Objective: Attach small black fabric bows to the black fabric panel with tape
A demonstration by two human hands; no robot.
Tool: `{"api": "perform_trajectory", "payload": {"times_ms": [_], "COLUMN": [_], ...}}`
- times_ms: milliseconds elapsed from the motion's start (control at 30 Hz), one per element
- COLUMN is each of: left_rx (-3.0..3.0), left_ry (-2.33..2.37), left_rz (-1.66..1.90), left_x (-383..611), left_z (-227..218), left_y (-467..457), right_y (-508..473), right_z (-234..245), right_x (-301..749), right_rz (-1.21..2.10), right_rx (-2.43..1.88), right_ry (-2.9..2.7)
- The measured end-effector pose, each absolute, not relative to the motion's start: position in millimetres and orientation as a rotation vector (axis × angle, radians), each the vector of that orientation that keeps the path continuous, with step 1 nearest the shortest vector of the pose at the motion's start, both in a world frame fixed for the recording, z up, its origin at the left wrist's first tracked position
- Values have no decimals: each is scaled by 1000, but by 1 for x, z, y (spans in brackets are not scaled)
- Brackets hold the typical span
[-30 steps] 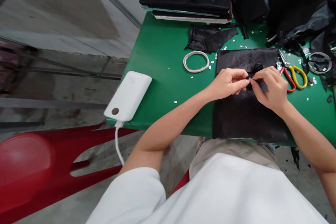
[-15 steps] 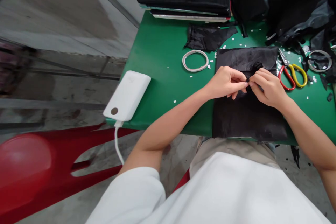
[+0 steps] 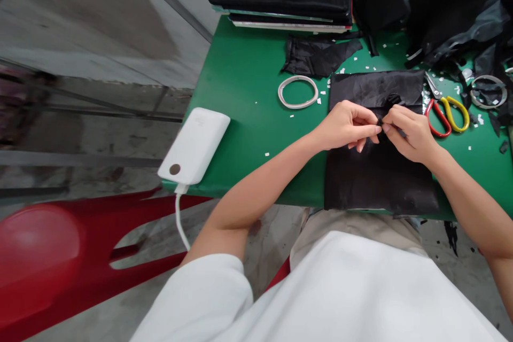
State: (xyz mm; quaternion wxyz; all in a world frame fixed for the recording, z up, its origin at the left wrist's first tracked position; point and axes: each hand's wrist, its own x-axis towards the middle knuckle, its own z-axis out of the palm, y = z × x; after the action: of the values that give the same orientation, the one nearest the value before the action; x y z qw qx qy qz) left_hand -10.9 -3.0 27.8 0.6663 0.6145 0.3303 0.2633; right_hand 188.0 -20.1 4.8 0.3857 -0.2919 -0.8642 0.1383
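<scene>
As both forearms reach in over the table's front edge, the left hand (image 3: 348, 125) comes in from the left with its lower fingers loosely curled, and the right hand (image 3: 412, 133) meets it, knuckles up. Each hand pinches thumb against forefinger on a small black fabric tuft (image 3: 380, 122) between them; its exact form is too small to tell. Beneath lies a rectangular black fabric panel (image 3: 374, 181), directly in front of the person and reaching the front edge of the green table (image 3: 240, 112).

Compared with a second ago, the right hand sits farther from the scissors (image 3: 448, 115), so more of their red loop shows, and the left hand's lower fingers hang a little lower. The panel stays put.

The panel is thin, faintly glossy and creased, with a dark gathered bunch (image 3: 395, 100) beyond the fingertips. The scissors have pointed metal blades and one red and one yellow loop. A slim off-white ring (image 3: 297, 106) lies left of the panel, and a smooth white power bank (image 3: 194, 145) with rounded corners lies farther left.
</scene>
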Motion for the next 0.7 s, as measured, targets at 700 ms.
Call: {"api": "perform_trajectory", "payload": {"times_ms": [700], "left_rx": [1299], "left_ry": [673], "left_rz": [579], "left_x": [-12], "left_z": [31], "left_y": [-2], "right_y": [-25], "right_z": [6], "right_x": [186], "right_rz": [471], "right_rx": [-762], "right_ry": [-2130]}}
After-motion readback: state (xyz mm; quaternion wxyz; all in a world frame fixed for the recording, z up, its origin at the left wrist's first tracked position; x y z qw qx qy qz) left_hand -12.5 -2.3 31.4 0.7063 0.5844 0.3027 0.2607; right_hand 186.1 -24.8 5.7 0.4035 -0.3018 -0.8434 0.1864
